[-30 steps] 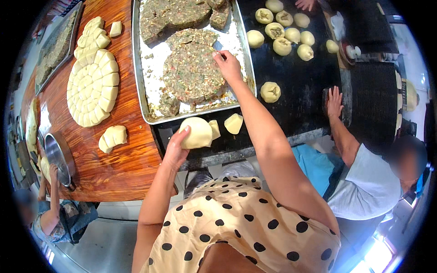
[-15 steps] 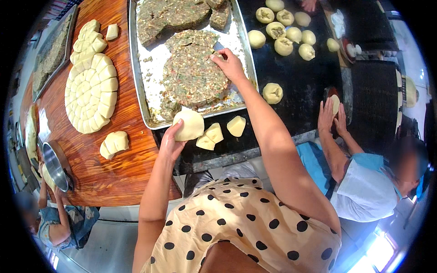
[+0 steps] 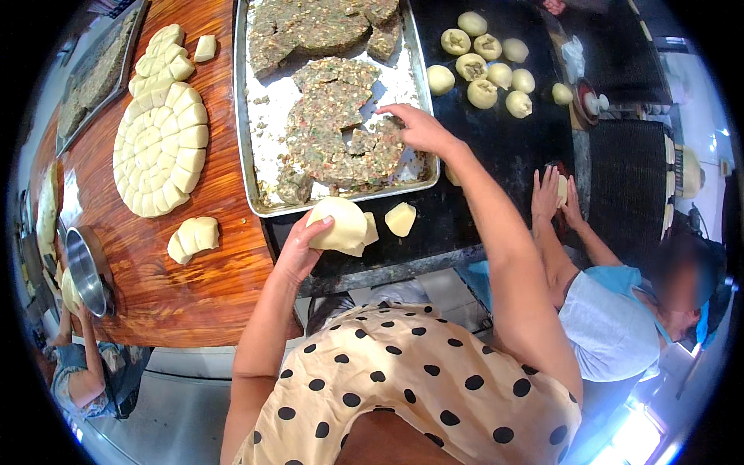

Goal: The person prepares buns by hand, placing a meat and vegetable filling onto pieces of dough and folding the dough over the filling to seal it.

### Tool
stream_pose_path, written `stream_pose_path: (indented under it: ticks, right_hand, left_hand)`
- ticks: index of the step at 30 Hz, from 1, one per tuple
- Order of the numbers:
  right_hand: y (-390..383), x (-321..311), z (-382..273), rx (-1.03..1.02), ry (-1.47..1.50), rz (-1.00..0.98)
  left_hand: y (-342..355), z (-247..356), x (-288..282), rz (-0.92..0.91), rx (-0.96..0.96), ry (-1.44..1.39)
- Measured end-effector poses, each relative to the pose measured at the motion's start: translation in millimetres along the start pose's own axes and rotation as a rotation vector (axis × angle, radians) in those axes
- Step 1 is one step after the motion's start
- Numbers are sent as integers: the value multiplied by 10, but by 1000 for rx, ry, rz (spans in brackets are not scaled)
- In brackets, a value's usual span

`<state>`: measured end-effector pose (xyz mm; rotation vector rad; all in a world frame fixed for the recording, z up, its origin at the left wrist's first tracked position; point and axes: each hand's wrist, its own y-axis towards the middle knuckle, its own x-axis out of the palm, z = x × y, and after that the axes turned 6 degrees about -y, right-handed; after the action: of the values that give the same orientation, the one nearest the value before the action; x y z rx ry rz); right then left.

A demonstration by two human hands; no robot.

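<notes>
My left hand is closed on a flat round of pale dough at the tray's near edge, thumb on top. Part of the round covers a cut dough piece on the black worktop. A second cut piece lies just right of it. My right hand reaches over the tray's right side, index finger stretched out. Under it is a slab of chopped, speckled filling, split by a gap near its right edge. The thumb and other fingertips are partly hidden, and I see nothing held there.
The metal tray holds more filling at its far end. Several dough balls stand on the black worktop. Scored dough lies on the wooden table, near a steel bowl. Co-workers handle dough at right and far left.
My right hand has moved right and down along the slab, its pinch loosened into a stretched index finger. A gap has opened in the filling. The dough round has shifted right over the cut piece.
</notes>
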<state>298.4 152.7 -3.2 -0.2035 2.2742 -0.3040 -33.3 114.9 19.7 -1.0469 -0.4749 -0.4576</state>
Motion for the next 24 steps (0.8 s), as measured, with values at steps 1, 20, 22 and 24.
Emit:
stream_pose_path:
  ticks: [1, 20, 22, 24]
  right_hand:
    - [55, -33, 57, 39, -125, -128]
    - [65, -199, 6, -412, -794, -377]
    - [112, -174, 126, -456, -790, -307]
    - [101, -212, 215, -427, -750, -224]
  left_hand:
    - [-44, 18, 35, -10, -1, 16]
    - [-224, 4, 136, -108, -45, 25]
    - [-211, 10, 169, -116, -63, -3]
    - [-171, 5, 200, -114, -77, -42]
